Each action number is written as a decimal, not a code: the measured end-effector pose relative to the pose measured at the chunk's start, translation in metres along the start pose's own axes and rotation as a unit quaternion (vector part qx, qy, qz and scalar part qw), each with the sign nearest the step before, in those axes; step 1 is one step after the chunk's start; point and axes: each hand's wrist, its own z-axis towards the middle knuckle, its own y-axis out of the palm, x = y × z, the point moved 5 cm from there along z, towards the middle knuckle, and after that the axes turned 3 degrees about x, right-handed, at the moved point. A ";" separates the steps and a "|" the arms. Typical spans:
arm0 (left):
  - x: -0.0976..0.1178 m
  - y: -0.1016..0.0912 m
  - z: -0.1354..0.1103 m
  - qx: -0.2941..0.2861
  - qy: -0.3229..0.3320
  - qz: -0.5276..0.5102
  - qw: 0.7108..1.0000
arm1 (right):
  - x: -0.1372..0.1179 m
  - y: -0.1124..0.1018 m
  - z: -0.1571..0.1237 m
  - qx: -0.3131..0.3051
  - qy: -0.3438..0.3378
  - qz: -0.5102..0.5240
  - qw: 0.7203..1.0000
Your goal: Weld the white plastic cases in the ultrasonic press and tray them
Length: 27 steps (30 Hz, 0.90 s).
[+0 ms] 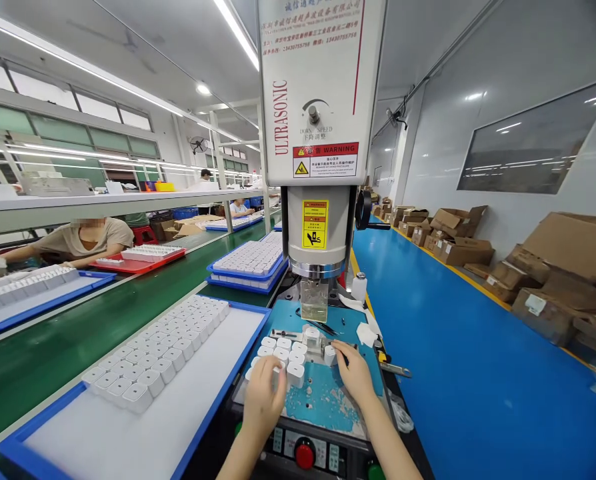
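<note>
My right hand [353, 370] has its fingertips closed around a small white plastic housing [330, 355], just right of the metal fixture [291, 335] on the blue-green work plate [323, 393]. Another white housing [312, 335] sits in that fixture, under the clear block-shaped horn [315, 301] of the ultrasonic machine [318, 93]. To the left, my left hand [265, 390] is curled over a cluster of similar white housings [295, 373], thumb close to the fingers. Its back hides what the fingertips grip, if anything.
A blue-rimmed tray [188, 433] with rows of white housings stands left, and stacked trays [248, 283] lie behind. A red button [305, 453] is at the machine's front. Tweezers [328, 327] lie under the horn. A co-worker [91, 240] sits across the green conveyor [178, 293].
</note>
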 end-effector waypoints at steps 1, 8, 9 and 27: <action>0.010 0.008 0.017 -0.027 0.002 0.024 0.999 | 0.000 -0.001 -0.001 -0.001 0.001 0.001 1.000; 0.020 0.087 0.089 -0.179 -0.055 0.195 0.963 | -0.007 -0.006 -0.004 0.010 -0.021 0.016 1.000; 0.019 0.097 0.092 -0.187 -0.063 0.197 0.960 | -0.007 -0.007 -0.004 0.011 -0.022 0.017 1.000; 0.001 0.118 0.091 -0.124 -0.208 0.083 0.967 | 0.002 -0.010 -0.001 0.087 -0.005 0.027 0.996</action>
